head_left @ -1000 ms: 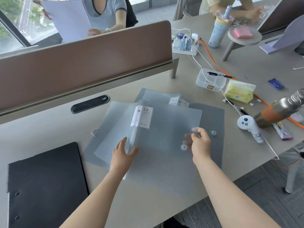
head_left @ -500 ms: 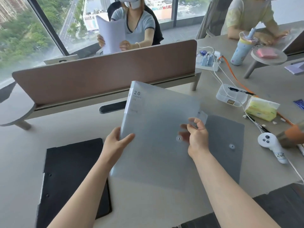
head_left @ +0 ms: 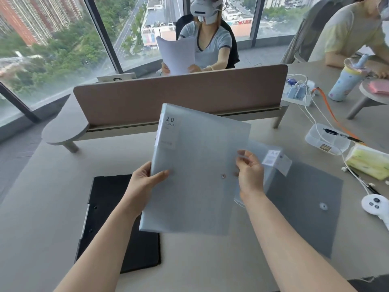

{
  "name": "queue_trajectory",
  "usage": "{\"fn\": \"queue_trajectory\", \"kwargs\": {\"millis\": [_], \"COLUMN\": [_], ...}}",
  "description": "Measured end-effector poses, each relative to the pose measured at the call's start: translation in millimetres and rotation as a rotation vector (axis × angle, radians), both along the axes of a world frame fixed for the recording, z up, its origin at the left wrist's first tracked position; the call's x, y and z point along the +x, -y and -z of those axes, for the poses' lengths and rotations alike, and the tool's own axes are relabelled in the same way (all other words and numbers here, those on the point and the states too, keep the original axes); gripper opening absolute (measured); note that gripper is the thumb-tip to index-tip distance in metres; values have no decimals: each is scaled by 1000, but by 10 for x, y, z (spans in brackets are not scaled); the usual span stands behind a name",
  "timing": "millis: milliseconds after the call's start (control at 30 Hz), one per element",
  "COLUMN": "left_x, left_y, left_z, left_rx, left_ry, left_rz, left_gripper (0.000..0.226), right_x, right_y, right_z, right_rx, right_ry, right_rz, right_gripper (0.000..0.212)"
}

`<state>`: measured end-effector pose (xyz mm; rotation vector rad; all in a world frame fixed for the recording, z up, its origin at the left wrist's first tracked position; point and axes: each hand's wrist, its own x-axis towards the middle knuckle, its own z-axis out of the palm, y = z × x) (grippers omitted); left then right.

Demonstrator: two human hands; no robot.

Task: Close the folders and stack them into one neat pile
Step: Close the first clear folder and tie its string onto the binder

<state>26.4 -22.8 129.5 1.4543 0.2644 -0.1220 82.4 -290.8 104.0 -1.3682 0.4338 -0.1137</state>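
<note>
Folders: you've got the frosted "20 pockets" folder [head_left: 200, 175] lifted off the desk [head_left: 42, 228], closed, tilted. Your left hand [head_left: 145, 182] grips its spine edge, thumb on the front cover. Your right hand [head_left: 250, 175] pinches its right edge along with a clear sleeve [head_left: 271, 163] behind it. Grey snap-button folder [head_left: 305, 207] lies flat on the desk to the right; black folder [head_left: 117, 228] lies flat to the left, partly under the lifted one.

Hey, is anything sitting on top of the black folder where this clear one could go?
Nothing visible lies on the black folder. The clear folder, held by the left hand and right hand, already overhangs its right edge and hides that part.
</note>
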Motion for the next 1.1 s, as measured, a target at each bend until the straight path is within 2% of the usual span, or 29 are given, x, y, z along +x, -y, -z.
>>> {"fn": "queue_trajectory", "kwargs": {"millis": [200, 333, 567, 700, 800, 933, 1100], "left_x": [-54, -64, -105, -183, -263, -396, -547], "left_y": [-43, -102, -286, -410, -502, -593, -647], "left_z": [86, 171, 450, 676, 855, 1112, 1336], "left_rx": [-78, -111, -131, -130, -118, -99, -59], "left_ry": [-25, -55, -126, -197, -265, -354, -435], "left_rz": [17, 12, -74, -132, -184, -233, -266], "left_gripper": [47, 38, 35, 38, 41, 25, 20], "right_x": [-39, -112, -307, -402, -453, -516, -581], "right_y": [-128, -182, -232, -296, -323, -377, -453], "right_z": [205, 372, 528, 612, 712, 890, 1141], "right_rx": [40, 123, 45, -60, -284, -520, -637], "right_ry": [-78, -195, -307, -385, -447, -516, -576], "right_rz": [-91, -202, -367, -481, -578, -716, -801], "right_gripper": [22, 21, 23, 28, 33, 37, 42]}}
